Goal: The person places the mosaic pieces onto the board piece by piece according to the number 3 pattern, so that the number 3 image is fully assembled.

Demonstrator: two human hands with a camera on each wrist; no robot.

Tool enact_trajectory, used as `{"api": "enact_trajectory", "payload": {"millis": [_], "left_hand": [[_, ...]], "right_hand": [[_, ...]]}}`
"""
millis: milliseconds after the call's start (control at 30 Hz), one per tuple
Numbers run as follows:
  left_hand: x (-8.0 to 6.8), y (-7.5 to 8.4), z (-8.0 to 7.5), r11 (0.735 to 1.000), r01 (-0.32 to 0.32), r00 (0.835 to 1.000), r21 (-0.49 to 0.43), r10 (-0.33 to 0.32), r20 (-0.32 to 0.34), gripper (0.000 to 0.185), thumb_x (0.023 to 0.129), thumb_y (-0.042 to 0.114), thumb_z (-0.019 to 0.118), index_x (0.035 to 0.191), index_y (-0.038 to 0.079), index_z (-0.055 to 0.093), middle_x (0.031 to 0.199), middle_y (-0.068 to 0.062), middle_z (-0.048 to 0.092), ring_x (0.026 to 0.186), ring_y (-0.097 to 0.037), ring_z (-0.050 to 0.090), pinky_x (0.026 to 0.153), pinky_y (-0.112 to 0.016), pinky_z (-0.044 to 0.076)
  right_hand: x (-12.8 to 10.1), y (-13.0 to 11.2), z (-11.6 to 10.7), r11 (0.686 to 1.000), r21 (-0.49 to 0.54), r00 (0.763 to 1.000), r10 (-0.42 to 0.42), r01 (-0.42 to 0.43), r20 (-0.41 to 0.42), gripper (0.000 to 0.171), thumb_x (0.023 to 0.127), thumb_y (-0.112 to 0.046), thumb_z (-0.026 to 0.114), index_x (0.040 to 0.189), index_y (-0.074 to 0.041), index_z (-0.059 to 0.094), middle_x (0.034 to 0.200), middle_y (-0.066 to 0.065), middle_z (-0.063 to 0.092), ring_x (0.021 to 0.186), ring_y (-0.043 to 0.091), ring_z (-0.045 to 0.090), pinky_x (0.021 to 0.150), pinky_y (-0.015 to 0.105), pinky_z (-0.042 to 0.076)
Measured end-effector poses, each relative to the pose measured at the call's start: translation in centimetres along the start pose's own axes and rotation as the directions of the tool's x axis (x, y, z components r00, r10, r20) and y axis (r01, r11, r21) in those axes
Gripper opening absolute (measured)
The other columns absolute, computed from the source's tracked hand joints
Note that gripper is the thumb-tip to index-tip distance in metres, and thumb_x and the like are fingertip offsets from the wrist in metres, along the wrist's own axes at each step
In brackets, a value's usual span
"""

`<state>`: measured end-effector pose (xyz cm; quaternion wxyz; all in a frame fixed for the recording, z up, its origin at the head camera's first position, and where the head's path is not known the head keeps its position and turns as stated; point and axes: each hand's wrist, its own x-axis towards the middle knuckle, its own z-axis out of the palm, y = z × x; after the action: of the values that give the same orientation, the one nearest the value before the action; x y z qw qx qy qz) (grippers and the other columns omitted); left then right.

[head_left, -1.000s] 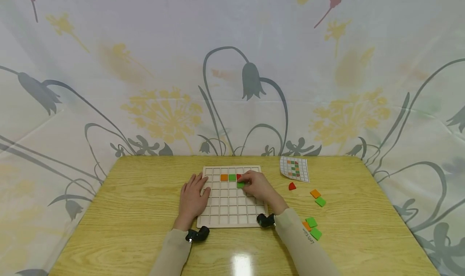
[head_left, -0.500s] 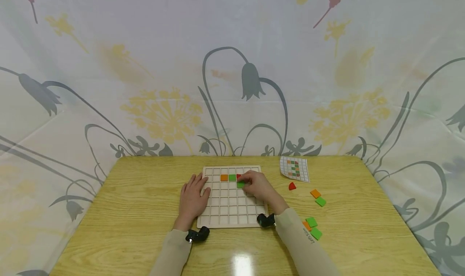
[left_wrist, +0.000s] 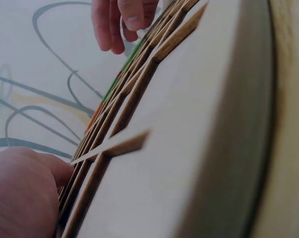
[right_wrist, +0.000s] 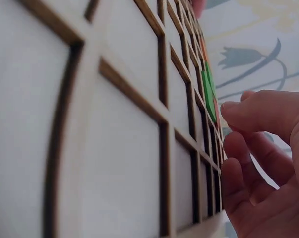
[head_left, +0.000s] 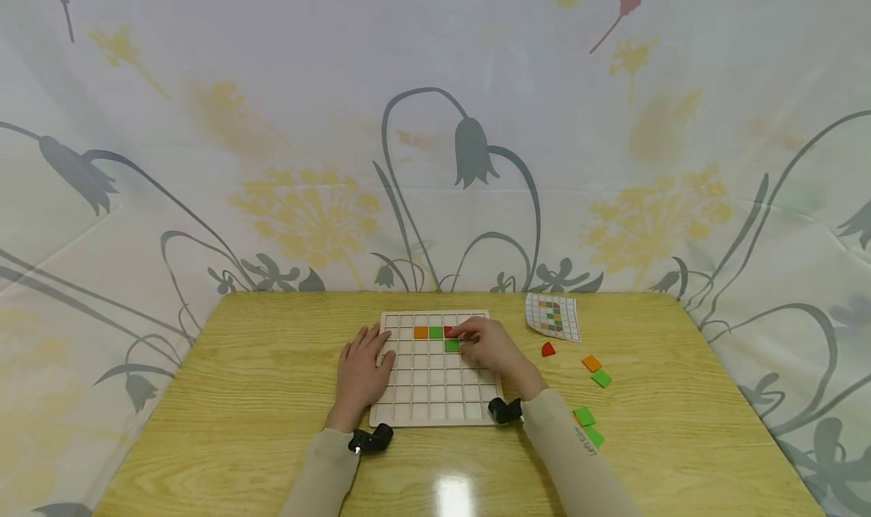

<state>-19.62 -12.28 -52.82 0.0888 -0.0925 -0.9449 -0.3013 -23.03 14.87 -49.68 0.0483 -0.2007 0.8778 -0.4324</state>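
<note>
Left hand [head_left: 362,373] lies flat, fingers straight, on the left edge of the pale square wooden grid board [head_left: 435,396], which sits mid-surface on the glossy yellow wood-grain surface [head_left: 224,396]. Right hand [head_left: 493,348] hovers over the board's far rows, fingers loosely curled, holding nothing; its fingertips sit just beside the flat square green tile [head_left: 451,345], seated edges-parallel in a cell. Beyond: orange tile [head_left: 420,332], second green tile [head_left: 435,332], red tile [head_left: 448,331].

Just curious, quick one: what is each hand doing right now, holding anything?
Left hand: open, resting flat on the board's left edge.
Right hand: fingers loosely curled over the board beside the green tile, holding nothing.
</note>
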Motion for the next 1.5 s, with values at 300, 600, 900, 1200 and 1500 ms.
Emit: {"api": "enact_trajectory", "payload": {"millis": [300,600,900,1200,1500], "left_hand": [[0.1,0.1,0.0,1.0,0.008,1.0,-0.003,-0.008,0.008,0.045,0.102,0.027,0.054,0.142,0.008,0.056,0.156,-0.011,0.04,0.147,-0.034,0.025,0.116,-0.061,0.016],[0.0,-0.1,0.1,1.0,0.01,1.0,0.0,-0.01,0.005,0.044,0.102,0.027,0.054,0.142,0.009,0.056,0.156,-0.011,0.04,0.147,-0.034,0.026,0.116,-0.061,0.017],[-0.1,0.1,-0.1,1.0,0.015,1.0,-0.001,-0.015,0.001,0.044,0.102,0.026,0.055,0.141,0.008,0.057,0.155,-0.011,0.041,0.147,-0.034,0.026,0.116,-0.061,0.017],[0.0,0.0,0.1,1.0,0.018,1.0,0.009,-0.018,0.007,0.044,0.102,0.027,0.055,0.142,0.008,0.057,0.156,-0.01,0.04,0.147,-0.034,0.025,0.116,-0.06,0.017],[0.0,-0.1,0.0,1.0,0.004,1.0,0.009,-0.004,0.0,0.044,0.101,0.027,0.055,0.141,0.008,0.057,0.155,-0.011,0.041,0.147,-0.035,0.026,0.115,-0.06,0.018]], "right_hand": [[-1.1,0.4,-1.6,0.998,-0.013,0.998,0.056,-0.056,-0.022,0.026,0.09,0.0,0.067,0.114,-0.006,0.074,0.109,0.003,0.067,0.097,0.022,0.062,0.085,0.041,0.054],[-2.7,2.1,-3.1,0.999,-0.034,0.998,0.037,-0.039,-0.046,0.023,0.09,0.001,0.067,0.111,-0.004,0.074,0.108,0.005,0.067,0.094,0.021,0.062,0.083,0.041,0.053],[-4.5,3.6,-4.4,0.997,-0.072,0.998,0.013,-0.017,-0.06,0.023,0.087,0.002,0.069,0.109,-0.001,0.074,0.105,0.007,0.068,0.094,0.024,0.062,0.084,0.042,0.054],[-6.7,4.6,-5.9,0.989,-0.147,0.998,0.014,-0.022,-0.054,0.022,0.086,0.0,0.071,0.108,-0.003,0.074,0.101,0.003,0.068,0.088,0.018,0.061,0.078,0.036,0.054],[-9.3,4.9,-7.1,0.985,-0.17,0.999,-0.002,-0.007,-0.053,0.02,0.085,0.001,0.073,0.105,-0.005,0.075,0.098,0.001,0.068,0.085,0.016,0.062,0.073,0.03,0.054]]}}
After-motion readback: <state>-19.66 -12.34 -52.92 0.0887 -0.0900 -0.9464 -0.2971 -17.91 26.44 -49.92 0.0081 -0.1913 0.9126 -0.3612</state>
